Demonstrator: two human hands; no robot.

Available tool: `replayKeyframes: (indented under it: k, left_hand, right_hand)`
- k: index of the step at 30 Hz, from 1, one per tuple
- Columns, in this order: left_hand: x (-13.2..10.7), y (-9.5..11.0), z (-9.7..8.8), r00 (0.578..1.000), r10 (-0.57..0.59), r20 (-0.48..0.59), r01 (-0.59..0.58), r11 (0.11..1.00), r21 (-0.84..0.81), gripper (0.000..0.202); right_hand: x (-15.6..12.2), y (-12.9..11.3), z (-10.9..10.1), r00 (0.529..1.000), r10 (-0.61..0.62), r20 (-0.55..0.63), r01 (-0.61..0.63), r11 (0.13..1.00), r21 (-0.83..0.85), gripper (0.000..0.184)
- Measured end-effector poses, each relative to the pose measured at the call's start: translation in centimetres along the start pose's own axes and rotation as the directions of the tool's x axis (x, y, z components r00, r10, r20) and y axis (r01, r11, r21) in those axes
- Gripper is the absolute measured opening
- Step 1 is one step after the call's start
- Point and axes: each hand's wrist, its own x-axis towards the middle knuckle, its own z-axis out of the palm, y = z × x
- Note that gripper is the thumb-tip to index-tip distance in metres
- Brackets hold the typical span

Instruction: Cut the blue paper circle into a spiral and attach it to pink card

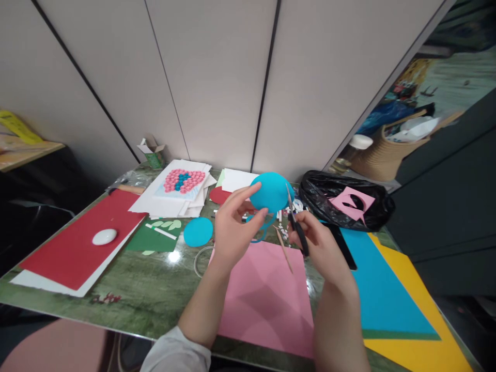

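Note:
My left hand [234, 225] pinches a round blue paper disc [270, 191] and holds it up over the table. My right hand [318, 245] grips a pair of black-handled scissors [295, 221], whose blades meet the disc's right edge. A thin curl of blue paper trimming [259, 233] hangs below the disc. A second blue paper circle [198, 231] lies flat on the table to the left of my left hand. Under both hands lies a pink paper sheet [267, 299].
A red sheet [77, 248] with a white oval object [104, 236] lies left. White sheets carrying pink and blue circles [182, 182] sit behind. Green paper [151, 240], a wooden stick [284, 250], a black bag [343, 199], blue [383, 299] and yellow [422, 346] sheets lie right.

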Motion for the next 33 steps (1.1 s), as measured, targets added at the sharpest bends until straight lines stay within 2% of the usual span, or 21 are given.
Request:
replayKeyframes:
  k: [10,22,33]
  left_hand:
    - [0.00,-0.09,0.02,1.000,0.000,-0.020,-0.001,1.000,-0.017,0.042]
    - [0.01,0.31,-0.18,0.999,0.023,-0.042,-0.021,0.998,0.054,0.019]
    - [0.07,0.15,-0.16,0.997,0.040,-0.067,-0.042,0.999,-0.021,0.026]
  right_hand:
    - [-0.05,-0.16,0.03,1.000,0.006,-0.005,-0.006,0.999,0.033,0.015]
    - [-0.20,0.12,-0.12,1.000,0.019,0.000,-0.019,1.000,0.015,0.012]
    - [-0.19,0.29,-0.18,1.000,0.009,0.016,-0.009,1.000,0.018,0.006]
